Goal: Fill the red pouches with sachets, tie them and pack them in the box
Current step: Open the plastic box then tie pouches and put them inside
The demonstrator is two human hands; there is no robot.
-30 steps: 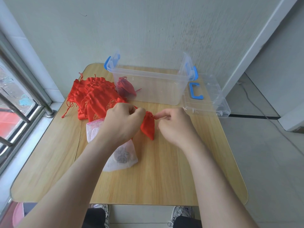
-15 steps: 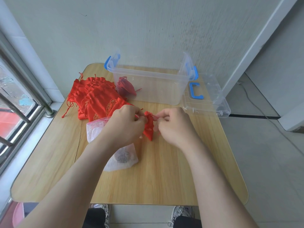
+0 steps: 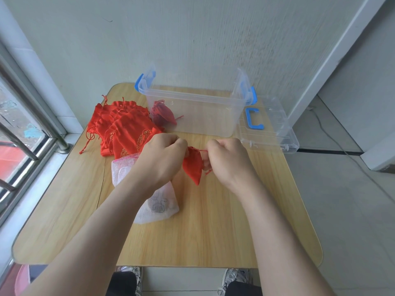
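Red pouch [image 3: 193,167]: suspended at frame centre just above the worktop [image 3: 213,231], neck up, long axis running down and slightly right to a pointed lower corner. Gathered at the neck. Judged to be the tying step; knot not confirmed.

Left hand [image 3: 162,154]: directly left of the neck, fingers curled and pinching there; cloth or cord, cannot tell. Right hand [image 3: 226,159]: directly right of the neck, fingers curled on the drawstring [image 3: 203,150], stretched across the short gap. Loose cord end visible below the right hand.

Governing relation: neck midway between both hands, cord line horizontal, roughly at right angles to the pouch axis. Equally near either hand. Pull outward along that line to close. Likely to need even tension on both sides; otherwise risk of a skewed neck.

Clear plastic box [image 3: 193,97]: upper centre, beyond the hands, open, with one closed pouch [image 3: 162,115] inside at its left end. Straight ahead of the held pouch for packing.

Elsewhere: pile of empty pouches [image 3: 126,129] at centre left; white mesh bag [image 3: 158,202] of sachets, partly under the left forearm; lid [image 3: 270,127] right of the box.

Hidden: fingertips of both hands behind the knuckles; knot state; pouch contents; sachet count in the mesh bag.
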